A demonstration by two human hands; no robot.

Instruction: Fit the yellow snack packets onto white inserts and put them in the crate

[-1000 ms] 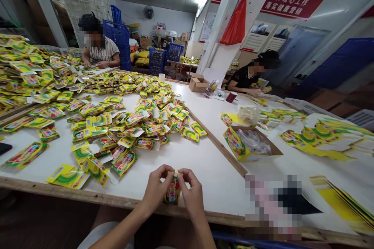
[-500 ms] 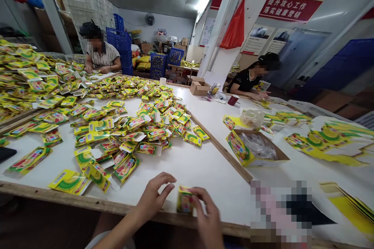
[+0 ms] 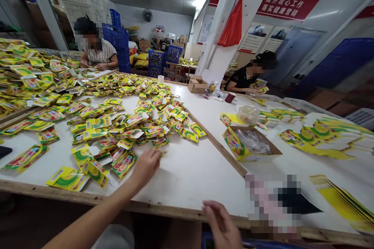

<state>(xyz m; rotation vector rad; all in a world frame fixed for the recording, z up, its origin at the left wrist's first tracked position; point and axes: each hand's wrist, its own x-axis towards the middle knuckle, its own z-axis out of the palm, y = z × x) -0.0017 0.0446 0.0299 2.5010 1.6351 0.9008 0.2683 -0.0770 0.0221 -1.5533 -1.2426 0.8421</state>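
Observation:
My left hand [image 3: 148, 164] is stretched over the white table at the near right side of a heap of small yellow-green printed candy boxes [image 3: 126, 163]. Its fingers are curled down, their tips partly hidden, and a small blurred yellowish bit [image 3: 164, 153] shows beside them; I cannot make out what it is. Over the table's front edge hovers my right hand [image 3: 221, 223], thumb and fingers apart, with nothing visible between them. Several boxes in the heap have open white end flaps.
A wooden strip [image 3: 216, 142] divides the table [image 3: 181, 183]. Beyond it are an open carton with clear plastic bags [image 3: 257, 155] and flat yellow cardboard [image 3: 340, 198]. Part of a blue container [image 3: 207, 241] shows below the edge. Two people sit across the table.
The small box that my right hand held upright at the table edge is no longer seen there. My left hand moved forward to the heap; my right hand shifted right and opened.

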